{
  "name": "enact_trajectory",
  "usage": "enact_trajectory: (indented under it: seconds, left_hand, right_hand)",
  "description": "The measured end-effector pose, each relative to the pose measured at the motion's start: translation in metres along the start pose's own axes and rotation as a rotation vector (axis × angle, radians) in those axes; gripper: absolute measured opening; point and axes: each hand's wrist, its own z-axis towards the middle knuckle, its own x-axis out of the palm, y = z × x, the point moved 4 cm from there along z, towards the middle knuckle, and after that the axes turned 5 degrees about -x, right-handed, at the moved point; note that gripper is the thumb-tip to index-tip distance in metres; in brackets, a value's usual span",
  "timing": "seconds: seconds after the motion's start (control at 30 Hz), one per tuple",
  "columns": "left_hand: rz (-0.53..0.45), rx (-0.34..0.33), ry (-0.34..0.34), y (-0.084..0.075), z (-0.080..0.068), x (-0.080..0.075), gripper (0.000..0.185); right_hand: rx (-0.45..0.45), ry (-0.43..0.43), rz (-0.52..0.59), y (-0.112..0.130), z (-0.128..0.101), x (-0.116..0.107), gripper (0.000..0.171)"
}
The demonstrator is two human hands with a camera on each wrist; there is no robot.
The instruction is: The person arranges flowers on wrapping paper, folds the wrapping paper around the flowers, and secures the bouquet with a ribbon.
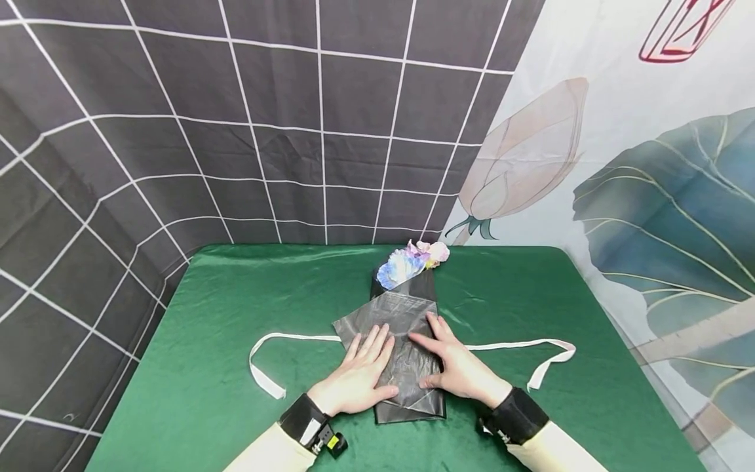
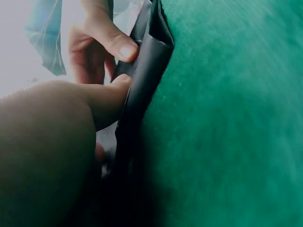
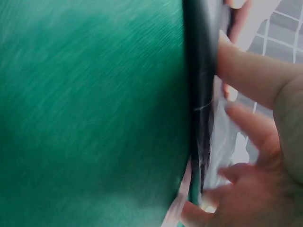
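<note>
A small bunch of blue and pink flowers (image 1: 407, 264) pokes out of the top of a folded black wrapping sheet (image 1: 394, 414) on the table. Over its front lies a translucent grey sheet (image 1: 404, 314), wrinkled, one corner jutting left. My left hand (image 1: 356, 379) rests flat on the left of this wrapping, fingers pointing away. On the right edge, my right hand (image 1: 463, 366) touches the wrapping with fingers spread and thumb near the bottom. Both thumbs lie by the black folded edge in the left wrist view. The flower stems are hidden inside.
A white ribbon (image 1: 307, 337) passes beneath the wrapping, its two loose ends curling out left and right on the green tablecloth (image 1: 236, 295). Behind the table hang a dark grid-patterned cloth (image 1: 283, 85) and a white cloth with a lotus print (image 1: 531, 151).
</note>
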Motion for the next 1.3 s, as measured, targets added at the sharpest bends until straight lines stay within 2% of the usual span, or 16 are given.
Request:
enact_trajectory:
  seconds: [0.07, 0.17, 0.3, 0.4, 0.5, 0.6, 0.73, 0.8, 0.87, 0.93, 1.03, 1.13, 1.2, 1.23, 1.3]
  left_hand:
    - [-0.045, -0.013, 0.019, 0.001, 0.001, 0.002, 0.093]
    - [-0.079, -0.024, 0.032, 0.002, 0.002, 0.002, 0.099]
    - [-0.111, -0.043, 0.044, 0.002, 0.003, 0.002, 0.101]
    - [-0.133, -0.061, 0.055, 0.004, 0.002, 0.001, 0.102]
    - [-0.158, -0.068, 0.061, 0.006, 0.002, 0.000, 0.102]
    - [-0.221, -0.075, 0.052, 0.007, 0.003, -0.002, 0.102]
    - [-0.394, -0.099, -0.027, 0.009, 0.004, -0.004, 0.100]
    - [-0.491, -0.119, -0.103, 0.009, 0.004, -0.005, 0.098]
    - [-0.547, -0.133, -0.203, 0.007, 0.006, -0.009, 0.097]
    - [-0.555, -0.147, -0.314, 0.006, 0.008, -0.015, 0.095]
    - [-0.482, -0.183, -0.441, 0.006, 0.014, -0.028, 0.090]
    - [-0.390, -0.240, -0.460, 0.009, 0.020, -0.038, 0.078]
    - [-0.383, -0.281, -0.443, 0.012, 0.026, -0.042, 0.071]
    - [-0.404, -0.301, -0.436, 0.014, 0.028, -0.043, 0.068]
    - [-0.538, -0.350, -0.433, 0.020, 0.032, -0.044, 0.066]
  right_hand:
    - [0.076, -0.073, 0.068, -0.002, 0.001, -0.003, 0.084]
    - [0.210, -0.157, 0.260, -0.006, 0.005, -0.007, 0.085]
    - [0.384, -0.206, 0.678, -0.012, 0.012, -0.007, 0.092]
    - [0.474, -0.168, 0.976, -0.014, 0.019, -0.001, 0.083]
    - [0.523, -0.075, 1.145, -0.013, 0.022, 0.008, 0.066]
    - [0.540, -0.024, 1.213, -0.012, 0.023, 0.016, 0.052]
    - [0.541, -0.076, 1.277, -0.011, 0.024, 0.020, 0.048]
    - [0.528, -0.107, 1.317, -0.010, 0.024, 0.020, 0.046]
    - [0.509, -0.125, 1.361, -0.009, 0.023, 0.018, 0.042]
    - [0.482, -0.123, 1.400, -0.006, 0.022, 0.014, 0.039]
    - [0.450, -0.101, 1.430, -0.001, 0.020, 0.010, 0.039]
    - [0.437, -0.085, 1.441, 0.000, 0.019, 0.010, 0.043]
    - [0.436, -0.078, 1.442, 0.000, 0.017, 0.011, 0.044]
    - [0.435, -0.075, 1.447, -0.001, 0.016, 0.012, 0.045]
    - [0.436, -0.072, 1.458, -0.002, 0.015, 0.013, 0.044]
